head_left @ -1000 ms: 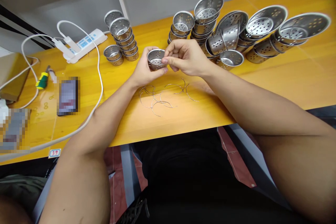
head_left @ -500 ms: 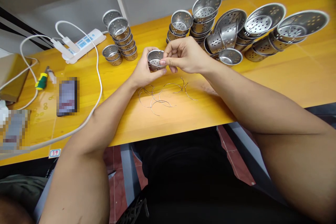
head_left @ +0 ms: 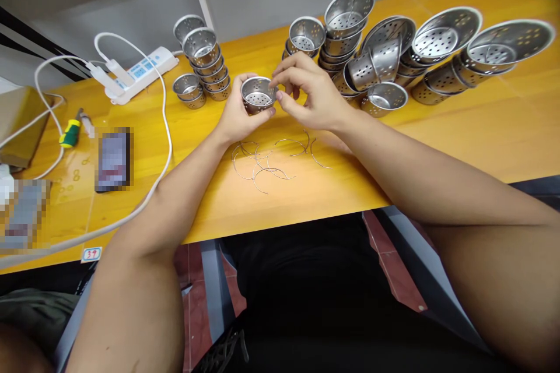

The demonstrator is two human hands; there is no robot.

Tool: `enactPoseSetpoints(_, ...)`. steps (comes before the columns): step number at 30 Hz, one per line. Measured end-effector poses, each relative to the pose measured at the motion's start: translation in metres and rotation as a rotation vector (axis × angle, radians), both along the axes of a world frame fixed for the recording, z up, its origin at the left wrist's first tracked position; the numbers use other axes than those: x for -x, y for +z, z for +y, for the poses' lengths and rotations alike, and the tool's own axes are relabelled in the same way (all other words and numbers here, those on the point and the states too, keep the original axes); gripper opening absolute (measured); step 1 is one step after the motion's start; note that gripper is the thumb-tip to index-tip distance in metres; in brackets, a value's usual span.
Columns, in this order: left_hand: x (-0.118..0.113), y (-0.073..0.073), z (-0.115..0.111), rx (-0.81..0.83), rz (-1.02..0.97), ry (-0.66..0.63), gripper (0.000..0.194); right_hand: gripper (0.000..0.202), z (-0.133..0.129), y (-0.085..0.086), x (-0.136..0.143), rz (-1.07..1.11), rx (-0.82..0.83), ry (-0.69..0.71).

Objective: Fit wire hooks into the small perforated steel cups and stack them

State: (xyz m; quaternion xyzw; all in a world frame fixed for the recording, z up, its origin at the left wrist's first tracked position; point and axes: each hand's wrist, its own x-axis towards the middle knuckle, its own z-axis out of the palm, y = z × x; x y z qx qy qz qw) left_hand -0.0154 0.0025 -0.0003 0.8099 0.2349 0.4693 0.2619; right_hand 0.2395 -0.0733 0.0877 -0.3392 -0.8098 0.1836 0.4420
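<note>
A small steel strainer basket [head_left: 257, 102] with punched holes is gripped in my left hand [head_left: 238, 113], its mouth tilted up toward me. The thumb presses along the near side while the other fingers wrap behind. At the basket's right rim hovers my right hand [head_left: 311, 93], its fingers curved and thumb apart. Its fingertips are close to the rim; whether they touch it I cannot tell. Just below both hands, several thin curved wires [head_left: 273, 170] lie loosely across one another on the yellow table [head_left: 306, 186].
Stacked strainer baskets stand behind to the left [head_left: 200, 49] and right [head_left: 350, 14]; larger ones [head_left: 510, 44] lean at far right. A white power strip [head_left: 144, 73] trails a cable [head_left: 165, 111] across the left side. Nearby lie a green-yellow screwdriver [head_left: 70, 133] and a blurred phone [head_left: 112, 160].
My right thumb and fingers have parted and drawn slightly right from the rim they pinched. The basket, in my left hand, now shows more of its inside.
</note>
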Motion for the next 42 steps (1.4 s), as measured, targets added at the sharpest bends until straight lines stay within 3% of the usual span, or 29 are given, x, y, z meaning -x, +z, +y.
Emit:
enactPoseSetpoints(5,0.003,0.001,0.004,-0.050,-0.019,-0.001,0.094,0.046,0.002,-0.002,-0.003,-0.031,-0.075,0.023)
enactPoseSetpoints(17,-0.003,0.001,-0.001,-0.052,-0.010,0.019,0.093,0.037,-0.001,-0.005,-0.002,-0.148,-0.061,0.000)
enactPoseSetpoints(25,-0.007,0.009,-0.012,-0.053,-0.002,-0.023,0.100,0.049,0.001,-0.013,-0.002,-0.217,-0.057,0.130)
enactPoseSetpoints(32,-0.006,0.014,-0.018,-0.001,0.044,-0.074,0.099,0.050,-0.007,-0.004,0.001,-0.217,-0.135,0.055)
enactPoseSetpoints(35,-0.007,0.018,-0.024,0.055,0.114,-0.071,0.101,0.033,-0.011,0.001,0.004,-0.323,-0.199,0.053)
enactPoseSetpoints(38,-0.005,0.022,-0.029,0.080,0.194,-0.016,0.097,0.029,-0.014,0.003,0.008,-0.477,-0.221,0.054)
enactPoseSetpoints(42,0.001,0.022,-0.029,0.039,0.295,0.051,0.099,0.024,-0.015,0.004,0.011,-0.640,-0.150,-0.063)
